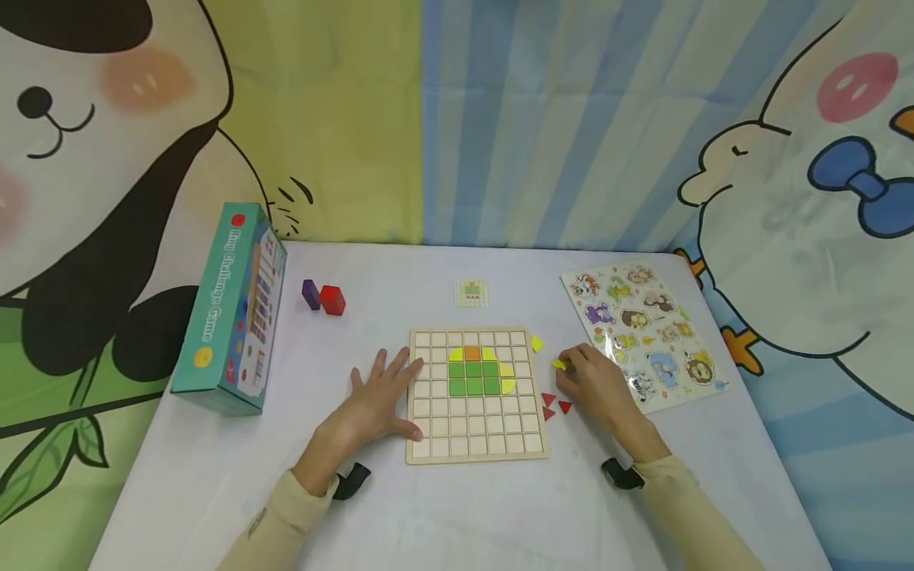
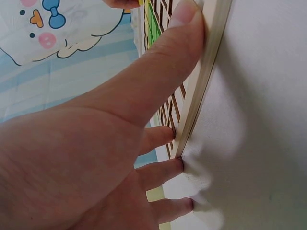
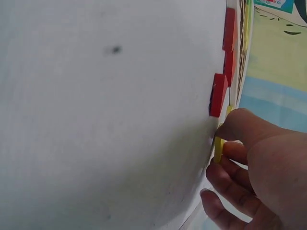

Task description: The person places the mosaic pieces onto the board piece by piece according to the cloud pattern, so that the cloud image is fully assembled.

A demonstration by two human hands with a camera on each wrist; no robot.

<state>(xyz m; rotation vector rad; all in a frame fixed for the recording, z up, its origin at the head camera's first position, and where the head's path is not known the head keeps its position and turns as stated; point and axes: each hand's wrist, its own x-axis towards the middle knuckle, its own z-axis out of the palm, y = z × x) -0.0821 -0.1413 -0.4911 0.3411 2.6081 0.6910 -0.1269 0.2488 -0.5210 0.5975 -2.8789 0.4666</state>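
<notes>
- Eleven pieces sit in the grid board point(image 1: 458, 427) at the centre of the frame: six green squares point(image 1: 474, 370), one orange square point(image 1: 472, 354) above them, four yellow pieces point(image 1: 508, 386) around their top and right.
- Right of the board, one loose yellow piece point(image 1: 537, 343) and three red triangles point(image 1: 548, 399) lie on the white surface point(image 1: 464, 507); I judge the pattern partly built, with these and the piece I'm holding left over.
- Left of centre, my left hand point(image 1: 374, 406) is spread, fingers straight, its thumb resting on the board's left rim near the bottom corner.
- Right of centre, my right hand point(image 1: 594, 382) pinches a yellow tile point(image 1: 559, 364) between thumb and fingers, off the board, beside the sticker sheet point(image 1: 646, 337); its exact shape is hidden.
</notes>
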